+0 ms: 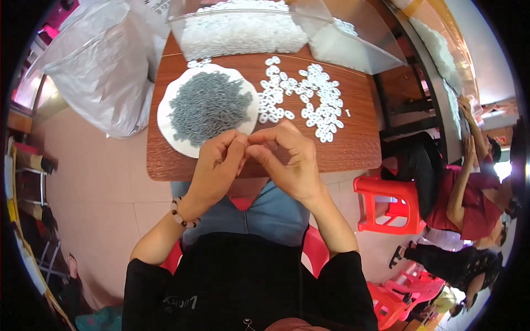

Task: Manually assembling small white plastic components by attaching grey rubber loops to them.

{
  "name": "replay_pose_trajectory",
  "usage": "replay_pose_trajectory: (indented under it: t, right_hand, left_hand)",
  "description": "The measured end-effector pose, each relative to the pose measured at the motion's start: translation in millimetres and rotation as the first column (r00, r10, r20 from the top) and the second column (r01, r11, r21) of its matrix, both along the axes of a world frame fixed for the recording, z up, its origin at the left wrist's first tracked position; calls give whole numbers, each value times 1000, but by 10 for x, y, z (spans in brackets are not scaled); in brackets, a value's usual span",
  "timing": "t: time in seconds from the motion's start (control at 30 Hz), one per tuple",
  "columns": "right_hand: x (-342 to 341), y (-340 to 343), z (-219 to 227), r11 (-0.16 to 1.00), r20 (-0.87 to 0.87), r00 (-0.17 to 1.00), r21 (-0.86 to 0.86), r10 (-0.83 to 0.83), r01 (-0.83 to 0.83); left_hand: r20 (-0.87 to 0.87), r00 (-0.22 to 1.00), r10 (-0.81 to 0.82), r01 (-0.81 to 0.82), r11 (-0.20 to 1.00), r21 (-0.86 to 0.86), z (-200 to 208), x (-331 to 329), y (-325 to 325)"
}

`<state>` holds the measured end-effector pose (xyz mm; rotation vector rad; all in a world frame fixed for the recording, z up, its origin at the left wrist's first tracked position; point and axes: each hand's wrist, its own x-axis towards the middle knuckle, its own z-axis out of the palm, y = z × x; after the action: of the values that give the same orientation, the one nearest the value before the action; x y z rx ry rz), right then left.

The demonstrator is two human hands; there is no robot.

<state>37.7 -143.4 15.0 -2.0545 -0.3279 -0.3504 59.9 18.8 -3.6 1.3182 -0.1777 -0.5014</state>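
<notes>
My left hand [218,164] and my right hand [292,157] meet at the near edge of a wooden table [359,146]. Thumb and forefinger of each are pinched together, fingertips almost touching. Whatever lies between them is too small or hidden to make out. Just beyond my left hand, a white scalloped plate [164,118] carries a heap of thin grey screw-like pieces [210,105]. To its right, many small white oval pieces with holes [326,107] lie scattered over the wood. One tiny pale piece [348,113] lies apart at their right.
Clear bins [243,33] [353,49] full of white pieces stand along the table's far side. A big grey-white plastic bag [99,71] sits at the left. Right of the table are a red stool [386,204] and a person in dark red [466,201].
</notes>
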Motion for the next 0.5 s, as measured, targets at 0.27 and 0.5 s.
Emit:
replay_pose_trajectory:
  t: [0.27, 0.5]
  right_hand:
    - [-223, -155, -50, 985, 244, 968, -149, -53, 91]
    - [-357, -271, -97, 992, 154, 988, -119, -18, 37]
  left_hand:
    - [14, 999, -51, 50, 999, 19, -118, -171, -142]
    - [-41, 998, -51, 53, 998, 43, -118, -266, -205]
